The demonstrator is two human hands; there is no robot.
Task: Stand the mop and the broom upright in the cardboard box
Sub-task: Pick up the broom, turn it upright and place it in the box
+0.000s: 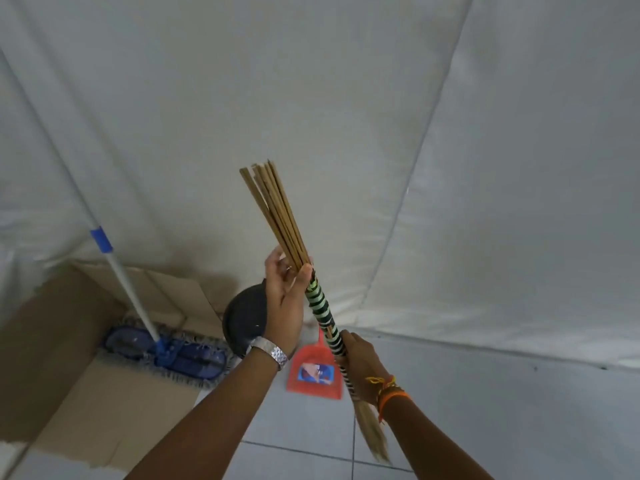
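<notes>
green-and-black wrapped binding marks the broom, which i hold off the floor, tilted, cut stick ends up and pale bristle tail hanging low at the right. my right hand is closed around the lower wrapped section; that grip carries the weight. my left hand sits higher, at the point where the wrap ends and the bare sticks fan out, thumb pressed on the binding and fingers loosely curled, a steadying grip, not a full clamp.

the mop already stands in the cardboard box, blue pad on the box floor, pole leaning up and left against the white sheet behind. the broom is not yet in the box; it is to the right of it, above a red dustpan and a dark round pan on the tiled floor.

risks, as i judge them:
- the bare sticks are splayed. a loose left-hand hold could let the broom twist during the swing toward the box.
- the bristle tail is soft. set down on it, the broom may buckle and lean out; it will probably need the box wall or the sheet for support.
- the mop pole rests only by leaning. a knock from the broom could slide it sideways and topple it out.
- the near box flap lies flat and open, so that side gives no support.
</notes>
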